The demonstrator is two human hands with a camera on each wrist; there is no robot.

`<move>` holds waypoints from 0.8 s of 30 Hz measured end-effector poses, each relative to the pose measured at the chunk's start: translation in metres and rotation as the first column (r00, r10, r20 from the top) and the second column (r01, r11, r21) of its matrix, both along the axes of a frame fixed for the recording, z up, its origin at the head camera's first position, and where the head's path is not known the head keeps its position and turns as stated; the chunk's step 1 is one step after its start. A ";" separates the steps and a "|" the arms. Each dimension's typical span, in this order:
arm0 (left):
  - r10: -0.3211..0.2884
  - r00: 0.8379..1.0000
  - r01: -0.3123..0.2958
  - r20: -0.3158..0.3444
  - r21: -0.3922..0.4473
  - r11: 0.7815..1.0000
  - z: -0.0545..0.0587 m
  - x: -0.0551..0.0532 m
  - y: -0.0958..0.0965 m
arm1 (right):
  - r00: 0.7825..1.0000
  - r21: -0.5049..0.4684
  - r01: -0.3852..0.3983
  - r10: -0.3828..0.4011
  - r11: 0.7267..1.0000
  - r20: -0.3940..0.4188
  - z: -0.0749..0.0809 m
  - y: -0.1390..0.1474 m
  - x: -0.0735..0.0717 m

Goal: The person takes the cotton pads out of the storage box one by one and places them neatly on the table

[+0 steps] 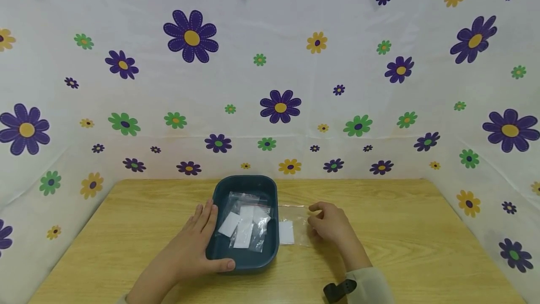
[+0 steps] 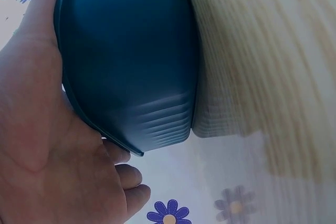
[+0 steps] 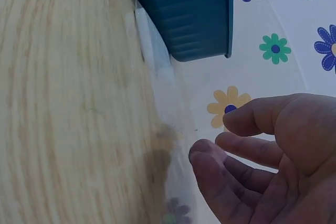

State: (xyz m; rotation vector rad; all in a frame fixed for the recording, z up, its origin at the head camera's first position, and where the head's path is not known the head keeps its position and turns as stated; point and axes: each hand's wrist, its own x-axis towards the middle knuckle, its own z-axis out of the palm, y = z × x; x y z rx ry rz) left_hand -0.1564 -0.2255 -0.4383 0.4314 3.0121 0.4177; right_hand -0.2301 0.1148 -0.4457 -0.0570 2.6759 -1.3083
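Flower-print cloth point(image 1: 240, 79) lined the back and both sides of a wood-grain table point(image 1: 135, 229) where a person worked bare-handed. At left, the left hand point(image 1: 190, 247) lay along a dark blue bin point(image 1: 253, 263), fingers stretched against its left side and thumb spread wide at the near edge. Inside, plastic bags point(image 1: 258, 243) holding white cards point(image 1: 243, 229) overlapped one another. Beyond the bin's right wall, which stood between it and the others, a single clear bag point(image 1: 301, 231) with a white piece point(image 1: 286, 232) at its left end lay on the tabletop. The right hand point(image 1: 332, 224) was at that bag's right edge, fingers bent, thumb and forefinger apart, nothing pinched between them; whether a fingertip touched the plastic could not be told. A black strap point(image 1: 339, 290) showed beside a pale sleeve point(image 1: 369, 285).
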 end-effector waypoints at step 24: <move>-0.006 1.000 0.006 0.016 0.011 1.000 0.001 0.000 -0.001 | 0.990 -0.430 -0.134 0.135 0.893 -0.030 0.017 -0.025 0.010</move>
